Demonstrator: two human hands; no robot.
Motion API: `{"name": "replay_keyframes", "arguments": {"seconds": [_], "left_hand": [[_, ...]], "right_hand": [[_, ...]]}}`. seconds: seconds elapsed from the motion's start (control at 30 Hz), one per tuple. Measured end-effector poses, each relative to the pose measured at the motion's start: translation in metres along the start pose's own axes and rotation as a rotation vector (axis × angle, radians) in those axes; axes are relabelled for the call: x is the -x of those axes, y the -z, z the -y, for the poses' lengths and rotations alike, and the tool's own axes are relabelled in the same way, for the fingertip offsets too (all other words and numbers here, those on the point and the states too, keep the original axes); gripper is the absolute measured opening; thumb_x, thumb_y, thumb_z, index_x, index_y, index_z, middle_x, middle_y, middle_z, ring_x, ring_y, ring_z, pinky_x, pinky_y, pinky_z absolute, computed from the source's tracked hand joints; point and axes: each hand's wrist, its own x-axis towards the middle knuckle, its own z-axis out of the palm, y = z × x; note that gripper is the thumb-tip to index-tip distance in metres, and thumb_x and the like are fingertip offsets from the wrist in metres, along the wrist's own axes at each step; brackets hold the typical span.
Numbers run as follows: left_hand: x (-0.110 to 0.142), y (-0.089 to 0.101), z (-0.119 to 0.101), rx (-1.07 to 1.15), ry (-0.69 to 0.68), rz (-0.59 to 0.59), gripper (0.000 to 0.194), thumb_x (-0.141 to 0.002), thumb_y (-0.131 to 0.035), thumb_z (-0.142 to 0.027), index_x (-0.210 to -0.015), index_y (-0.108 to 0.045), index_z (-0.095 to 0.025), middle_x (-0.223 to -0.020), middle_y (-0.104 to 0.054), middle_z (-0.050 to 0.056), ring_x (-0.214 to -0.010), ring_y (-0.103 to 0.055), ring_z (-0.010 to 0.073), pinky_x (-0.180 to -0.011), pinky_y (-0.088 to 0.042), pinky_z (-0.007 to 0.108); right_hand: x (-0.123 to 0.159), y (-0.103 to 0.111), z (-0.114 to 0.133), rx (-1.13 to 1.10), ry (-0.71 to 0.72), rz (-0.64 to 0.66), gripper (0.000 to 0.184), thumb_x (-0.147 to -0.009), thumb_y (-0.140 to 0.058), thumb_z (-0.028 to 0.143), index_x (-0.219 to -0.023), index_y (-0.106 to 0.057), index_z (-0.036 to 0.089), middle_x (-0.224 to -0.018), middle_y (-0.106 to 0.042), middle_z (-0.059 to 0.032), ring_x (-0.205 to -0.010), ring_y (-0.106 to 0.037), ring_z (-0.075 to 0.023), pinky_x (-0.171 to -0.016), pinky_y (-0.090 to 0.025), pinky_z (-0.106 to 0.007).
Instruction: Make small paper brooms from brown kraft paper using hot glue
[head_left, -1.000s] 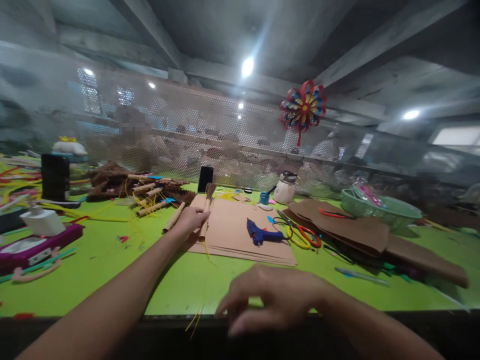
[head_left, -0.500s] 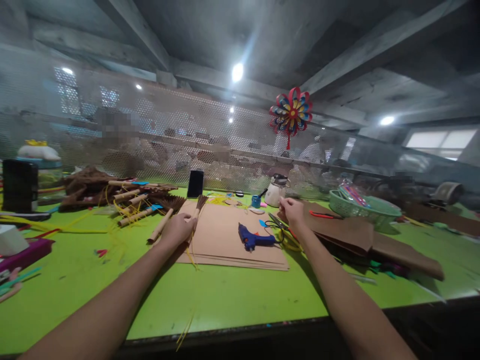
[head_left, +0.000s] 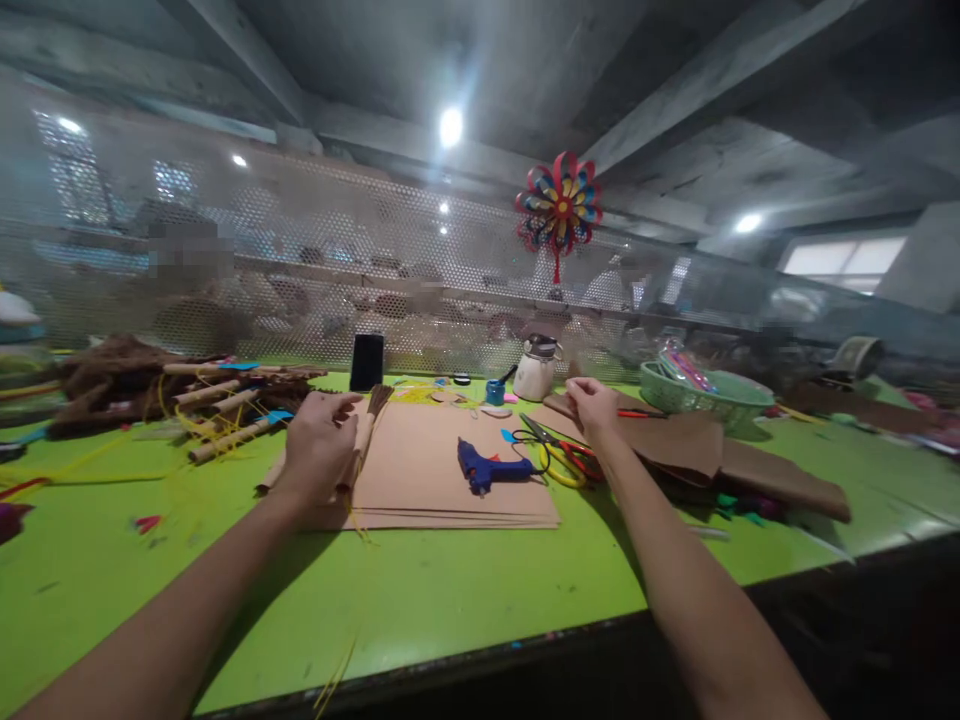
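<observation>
My left hand (head_left: 319, 440) hovers over a paper roll (head_left: 362, 445) with a fringed dark end, its fingers apart and apparently off the roll. Another roll lies partly hidden behind that wrist. The roll rests on a stack of tan paper sheets (head_left: 420, 450). On the same stack lies a blue glue gun (head_left: 491, 468). My right hand (head_left: 596, 405) is raised at the right, thumb and fingertips pinched together; anything between them is too small to make out. Below it are scissors (head_left: 574, 458) with red and yellow handles.
Folded brown paper (head_left: 682, 445) lies at the right, before a green basket (head_left: 724, 400). A white jug (head_left: 536, 370), a small blue pot (head_left: 495, 392) and a phone (head_left: 367, 362) stand at the back. Tied paper rolls (head_left: 232, 420) lie left. A perforated screen (head_left: 300, 270) rises behind.
My left hand has let go of the fringed roll and moved up and left. My right hand stays pinched, slightly higher. The whole view has turned to the right.
</observation>
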Motion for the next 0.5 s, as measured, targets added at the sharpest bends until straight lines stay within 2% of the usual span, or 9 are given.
{"name": "replay_keyframes", "arguments": {"seconds": [0.17,0.5], "left_hand": [[0.007,-0.003,-0.013,0.235,0.039,0.127,0.032,-0.071,-0.057,-0.034,-0.096,-0.065,-0.017,-0.079,-0.064,0.003,-0.07,-0.06,0.017,-0.072,-0.048,0.03],[0.008,0.0,-0.021,0.288,0.115,0.237,0.033,-0.067,-0.062,-0.043,-0.088,-0.067,-0.019,-0.079,-0.068,0.003,-0.073,-0.062,0.0193,-0.072,-0.05,0.031]], "right_hand": [[-0.009,0.007,-0.011,0.042,-0.011,-0.012,0.032,-0.057,-0.063,0.043,-0.065,-0.063,0.012,-0.049,-0.055,0.0011,-0.046,-0.045,-0.0102,-0.047,-0.036,-0.023],[-0.005,0.008,-0.016,0.106,-0.059,0.101,0.029,-0.06,-0.058,0.042,-0.055,-0.057,0.014,-0.043,-0.052,0.0013,-0.041,-0.044,-0.0091,-0.042,-0.036,-0.021]]}}
